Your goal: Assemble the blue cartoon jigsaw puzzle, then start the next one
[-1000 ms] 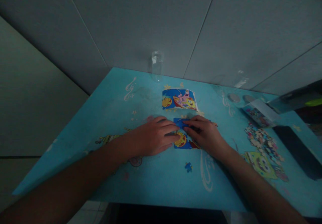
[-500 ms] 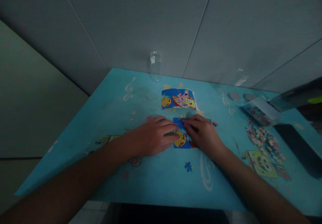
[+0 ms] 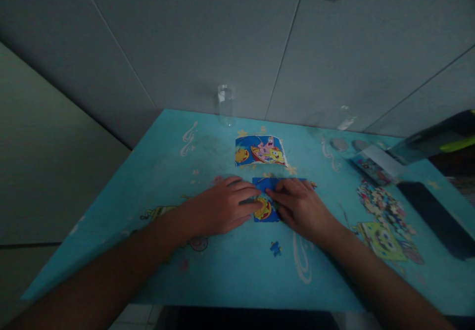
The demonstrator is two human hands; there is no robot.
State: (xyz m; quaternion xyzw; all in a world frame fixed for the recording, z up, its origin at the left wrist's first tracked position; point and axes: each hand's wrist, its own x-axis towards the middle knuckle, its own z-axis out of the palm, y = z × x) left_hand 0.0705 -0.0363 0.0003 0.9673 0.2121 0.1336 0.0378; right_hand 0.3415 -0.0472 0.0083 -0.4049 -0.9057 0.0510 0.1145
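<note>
Nearest the person, at about 6 o'clock from the hands, a single loose puzzle piece (image 3: 275, 248) lies alone on the blue desk (image 3: 230, 275), well apart from anything else.

Just beyond it, the left hand (image 3: 218, 207) and right hand (image 3: 302, 207) lie palm-down on a partly built jigsaw panel (image 3: 265, 206) at the middle of the desk. The left fingers (image 3: 248, 197) are loosely spread and flat, their tips on the panel's 9 o'clock edge. The right fingers (image 3: 286, 191) are held close together, pressing down on the panel's 3 o'clock half and covering most of it; whether they pinch a piece underneath cannot be told.

The panel looks thin, light and card-like. Being made of interlocked pieces, it would likely sag or break apart if lifted by one edge, so flat pressure from above or sliding along the desk suits it better than a pinch. The glossy desk probably lets it slip easily. Its long axis appears to run 9 to 3 o'clock, face up, its top edge toward 12.

At 12 o'clock from it, just apart, lies a reference picture (image 3: 261, 151), lengthwise the same way. Farther at 12, a clear jar (image 3: 225, 105) stands upright by the wall. At 3 o'clock, a heap of loose pieces (image 3: 384, 206) is spread well apart from the hands.
</note>
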